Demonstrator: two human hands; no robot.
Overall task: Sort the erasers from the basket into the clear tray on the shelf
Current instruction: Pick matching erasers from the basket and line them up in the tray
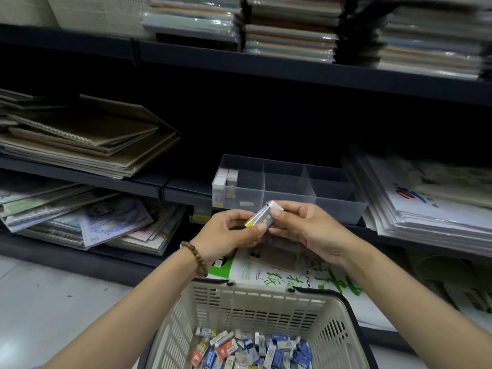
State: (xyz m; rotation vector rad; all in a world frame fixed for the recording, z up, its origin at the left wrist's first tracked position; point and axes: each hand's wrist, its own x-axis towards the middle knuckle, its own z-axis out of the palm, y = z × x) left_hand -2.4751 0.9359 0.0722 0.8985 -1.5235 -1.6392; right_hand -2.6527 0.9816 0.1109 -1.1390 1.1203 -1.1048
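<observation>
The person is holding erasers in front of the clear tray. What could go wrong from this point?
1. The left hand and right hand pinch the held erasers only with fingertips, beyond the basket; one could slip onto the papers below.
2. The upright erasers in the left compartment of the clear tray may topple if new ones are dropped in carelessly.

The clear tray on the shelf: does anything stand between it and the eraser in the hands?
Nothing visible does. The yellow-and-grey wrapped eraser, pinched by left hand and right hand, is just in front of the open-topped clear plastic tray.
</observation>
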